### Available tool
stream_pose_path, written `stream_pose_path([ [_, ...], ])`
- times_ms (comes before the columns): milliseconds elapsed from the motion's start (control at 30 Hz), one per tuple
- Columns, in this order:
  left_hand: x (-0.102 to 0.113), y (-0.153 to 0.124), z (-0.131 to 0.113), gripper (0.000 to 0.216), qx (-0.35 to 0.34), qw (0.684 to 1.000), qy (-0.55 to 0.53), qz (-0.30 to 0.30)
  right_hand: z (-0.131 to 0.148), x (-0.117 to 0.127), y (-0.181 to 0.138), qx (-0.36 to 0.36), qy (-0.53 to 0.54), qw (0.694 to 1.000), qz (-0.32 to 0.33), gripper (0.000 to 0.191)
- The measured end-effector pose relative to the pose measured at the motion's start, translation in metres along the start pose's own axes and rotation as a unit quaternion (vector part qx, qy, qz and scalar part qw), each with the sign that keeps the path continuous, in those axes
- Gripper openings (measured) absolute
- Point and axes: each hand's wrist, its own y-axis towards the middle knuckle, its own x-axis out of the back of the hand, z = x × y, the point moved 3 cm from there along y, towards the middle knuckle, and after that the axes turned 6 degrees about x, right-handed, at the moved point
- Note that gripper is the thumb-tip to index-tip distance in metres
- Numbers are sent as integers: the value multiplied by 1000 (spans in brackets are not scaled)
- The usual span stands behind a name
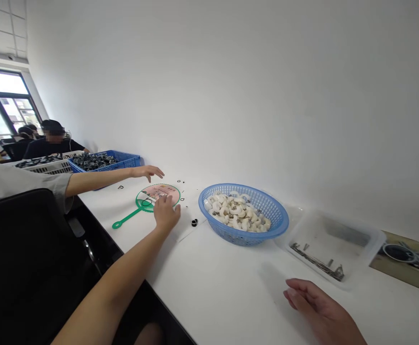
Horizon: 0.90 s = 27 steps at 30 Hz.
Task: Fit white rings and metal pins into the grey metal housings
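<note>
My left hand [166, 213] reaches over the lower right of a round hand fan [159, 191] with a green rim, a green handle and a printed pink face. Its fingers are bent and apart; whether they touch the fan I cannot tell, and nothing shows in them. Small black rings [194, 223] lie on the table just right of this hand. Nearer the camera, my right hand [320, 311] hovers above the table at the lower right, loosely curled and seemingly holding nothing. Between the hands stands a blue plastic basket [243, 237] with many whitish curved pieces [236, 211].
A co-worker's arm [101, 181] stretches over the fan from the left. Behind it are a blue crate [128, 158] of dark parts and a white crate [51, 167]. To the right stand a clear tub [367, 247] with metal rods and a tan box [392, 273] with tools.
</note>
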Motion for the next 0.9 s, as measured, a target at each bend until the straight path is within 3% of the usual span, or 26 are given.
stream_pose_path([
  [133, -4, 34, 30, 60, 59, 997, 9, 42, 1, 2, -2, 23, -16, 1000, -7, 37],
  [267, -19, 45, 38, 57, 79, 991, -7, 104, 3, 4, -4, 18, -17, 1000, 4, 36],
  [367, -21, 44, 34, 47, 91, 991, -26, 90, 4, 5, -4, 13, -20, 1000, -1, 36],
  [500, -4, 28, 27, 41, 91, 992, -68, 51, 6, 5, -6, 22, -14, 1000, 0, 34],
  [600, 15, -16, 17, 44, 58, 990, -125, 26, 6, 3, -13, 35, -10, 999, 0, 33],
  [667, 29, -62, 6, 54, 12, 965, -263, 13, 7, 1, -20, 56, 24, 998, -2, 34],
  [767, 42, -137, -23, 64, -77, 896, -422, 114, 9, -3, -30, 92, 133, 986, 37, 47],
  [900, 46, -204, -83, 74, -199, 811, -482, 264, 19, -11, -41, 123, 256, 936, 209, 64],
])
